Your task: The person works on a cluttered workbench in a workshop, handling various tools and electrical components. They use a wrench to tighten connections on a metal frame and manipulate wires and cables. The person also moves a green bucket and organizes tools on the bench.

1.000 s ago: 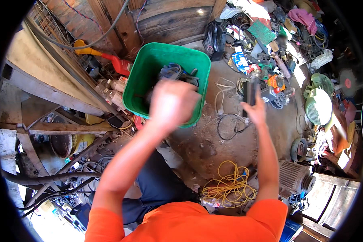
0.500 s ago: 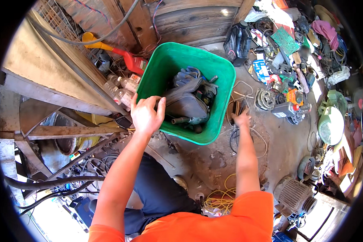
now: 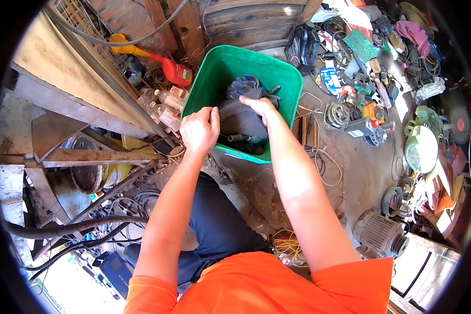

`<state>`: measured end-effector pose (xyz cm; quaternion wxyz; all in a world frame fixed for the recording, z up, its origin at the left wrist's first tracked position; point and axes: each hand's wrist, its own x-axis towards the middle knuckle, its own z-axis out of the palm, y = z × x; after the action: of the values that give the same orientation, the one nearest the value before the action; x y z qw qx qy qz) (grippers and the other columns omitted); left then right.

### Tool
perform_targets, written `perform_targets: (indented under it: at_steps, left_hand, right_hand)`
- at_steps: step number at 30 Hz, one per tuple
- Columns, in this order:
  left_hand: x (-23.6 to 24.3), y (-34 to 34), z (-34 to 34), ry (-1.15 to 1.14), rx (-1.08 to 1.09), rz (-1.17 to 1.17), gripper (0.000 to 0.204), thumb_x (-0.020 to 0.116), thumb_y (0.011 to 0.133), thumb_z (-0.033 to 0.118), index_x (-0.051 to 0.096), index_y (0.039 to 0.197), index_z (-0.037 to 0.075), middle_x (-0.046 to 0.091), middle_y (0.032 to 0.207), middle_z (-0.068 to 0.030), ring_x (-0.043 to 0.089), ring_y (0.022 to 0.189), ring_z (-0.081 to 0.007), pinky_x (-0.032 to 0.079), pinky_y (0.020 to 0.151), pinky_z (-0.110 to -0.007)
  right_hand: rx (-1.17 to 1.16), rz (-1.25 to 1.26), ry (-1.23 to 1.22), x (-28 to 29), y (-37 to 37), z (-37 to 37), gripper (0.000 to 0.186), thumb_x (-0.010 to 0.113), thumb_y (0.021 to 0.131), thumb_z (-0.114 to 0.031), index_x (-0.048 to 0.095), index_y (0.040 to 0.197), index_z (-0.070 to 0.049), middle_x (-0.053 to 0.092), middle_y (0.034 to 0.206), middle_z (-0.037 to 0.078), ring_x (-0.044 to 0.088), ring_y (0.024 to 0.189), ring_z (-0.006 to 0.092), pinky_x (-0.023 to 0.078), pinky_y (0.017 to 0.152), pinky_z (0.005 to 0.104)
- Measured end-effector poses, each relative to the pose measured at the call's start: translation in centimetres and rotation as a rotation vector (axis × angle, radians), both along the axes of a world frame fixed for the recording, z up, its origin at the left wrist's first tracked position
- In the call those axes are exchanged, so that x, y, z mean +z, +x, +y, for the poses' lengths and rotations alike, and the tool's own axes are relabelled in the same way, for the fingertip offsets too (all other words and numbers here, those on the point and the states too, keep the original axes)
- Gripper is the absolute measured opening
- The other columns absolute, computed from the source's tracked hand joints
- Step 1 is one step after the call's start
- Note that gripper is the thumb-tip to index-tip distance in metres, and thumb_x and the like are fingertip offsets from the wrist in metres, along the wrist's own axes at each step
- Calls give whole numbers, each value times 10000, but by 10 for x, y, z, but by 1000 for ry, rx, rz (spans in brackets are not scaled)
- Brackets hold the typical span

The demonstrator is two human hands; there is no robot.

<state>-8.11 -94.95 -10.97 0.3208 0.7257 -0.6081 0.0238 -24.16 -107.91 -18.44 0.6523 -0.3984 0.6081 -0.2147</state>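
Observation:
A green bin (image 3: 285, 78) stands ahead of me, holding gray-black gloves (image 3: 243, 83), a dark soft bag (image 3: 235, 115) and a tool with a metal tube (image 3: 240, 137), partly hidden. My left hand (image 3: 199, 128) has its fingers curled over the near left rim of the bin. My right hand (image 3: 259, 110) reaches inside with fingers extended, at the dark bag; whether it touches the bag I cannot tell. A dark object and light wooden pieces (image 3: 309, 131) lie on the floor just right of the bin.
A red-and-yellow funnel container (image 3: 175, 70) and plastic bottles (image 3: 167, 102) sit left of the bin. Cluttered parts (image 3: 366, 112), a green motor (image 3: 421, 146) and a gray motor (image 3: 377, 233) line the right. A wooden frame (image 3: 73, 156) and black hoses (image 3: 78, 225) are left; yellow cord (image 3: 290, 243) lies near me.
My right hand held a dark long object right of the bin, lowered it to the floor, and has moved left into the bin. My left hand has stayed at the rim since half a second ago.

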Motion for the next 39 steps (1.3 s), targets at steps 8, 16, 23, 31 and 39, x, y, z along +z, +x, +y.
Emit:
perform_targets:
  at_steps: [8,16,23,31,39]
  left_hand:
    - [12,6,4,339,-247,-87,362,605,795,444,661,980,138,656,910,-70,631,875,-271,491,761,-392]
    - [29,2,-3,653,-209,-66,794,738,628,379,418,1332,196,439,1334,-106,553,1105,-289,480,868,-413]
    - [112,-62,17,-194,-209,29,879,766,505,62,467,1305,267,234,1398,-260,406,1094,-448,463,857,-479]
    - [94,-192,33,-451,-768,11,595,644,623,84,559,1197,220,274,1413,-181,350,1168,-429,462,873,-441]
    - [61,-140,42,-199,-878,107,388,693,631,103,617,1012,108,496,1198,-168,469,1108,-345,393,921,-472]
  right_hand:
    - [32,259,-51,10,21,28,423,703,649,-204,632,908,122,655,913,220,647,868,278,507,719,373]
    - [16,111,-301,78,15,62,444,699,659,-193,590,959,115,640,889,200,628,843,237,485,752,349]
    - [-220,-262,-844,196,-58,136,445,705,770,-134,523,1133,50,616,1049,115,596,930,184,466,836,322]
    - [-649,-997,-543,162,-167,213,555,414,917,-288,309,1378,3,418,1372,157,406,1269,289,312,1067,445]
    - [-1169,-870,-307,28,-251,244,398,518,887,-256,530,1197,-7,591,1168,117,557,1070,274,421,962,427]
